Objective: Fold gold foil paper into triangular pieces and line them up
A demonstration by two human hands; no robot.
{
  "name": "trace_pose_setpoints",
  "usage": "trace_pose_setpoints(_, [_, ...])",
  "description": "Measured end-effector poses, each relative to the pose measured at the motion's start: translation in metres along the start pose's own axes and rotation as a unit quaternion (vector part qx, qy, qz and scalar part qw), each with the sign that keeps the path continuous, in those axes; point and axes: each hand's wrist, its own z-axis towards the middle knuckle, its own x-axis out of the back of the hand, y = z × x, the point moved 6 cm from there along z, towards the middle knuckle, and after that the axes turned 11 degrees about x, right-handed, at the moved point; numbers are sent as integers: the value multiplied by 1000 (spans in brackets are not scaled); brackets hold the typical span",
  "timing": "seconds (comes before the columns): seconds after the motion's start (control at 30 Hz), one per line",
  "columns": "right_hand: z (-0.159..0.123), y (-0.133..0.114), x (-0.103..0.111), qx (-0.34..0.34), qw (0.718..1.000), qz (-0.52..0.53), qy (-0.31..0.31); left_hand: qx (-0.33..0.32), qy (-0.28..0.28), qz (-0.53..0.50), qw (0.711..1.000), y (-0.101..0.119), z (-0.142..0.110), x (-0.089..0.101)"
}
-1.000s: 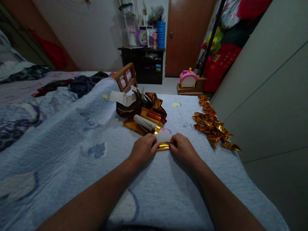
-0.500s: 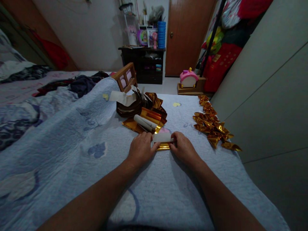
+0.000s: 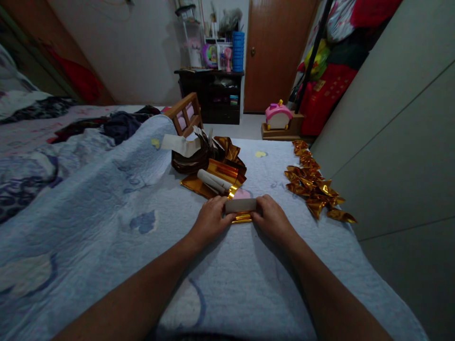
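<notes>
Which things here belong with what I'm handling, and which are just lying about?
Belonging, it seems:
gold foil paper, in left hand and right hand
foil-paper stack
folded foil pieces

Lying about:
pink-and-white toy
crumpled dark cloth

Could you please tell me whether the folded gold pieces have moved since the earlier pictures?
No; judged against the door, the folded gold pieces lie where they did.

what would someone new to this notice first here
Probably the shiny gold foil pieces heaped along the bed's right side. Next, the left hand and right hand pinching a gold and white strip at center, with a loose stack of gold sheets just beyond, to the left.
</notes>
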Motion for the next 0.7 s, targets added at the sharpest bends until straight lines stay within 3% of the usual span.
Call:
trace_pose_setpoints(0.27, [1, -6, 11, -8, 997, 68, 26, 9, -21, -165, 986, -7, 0, -1])
trace_pose_setpoints(0.47, [1, -14, 11, 3, 974, 219, 52, 5, -63, -382, 922, -4, 2, -3])
trace_pose_setpoints(0.7, [2, -16, 10, 2, 939, 338, 69, 31, -75, -439, 895, -2, 0, -3])
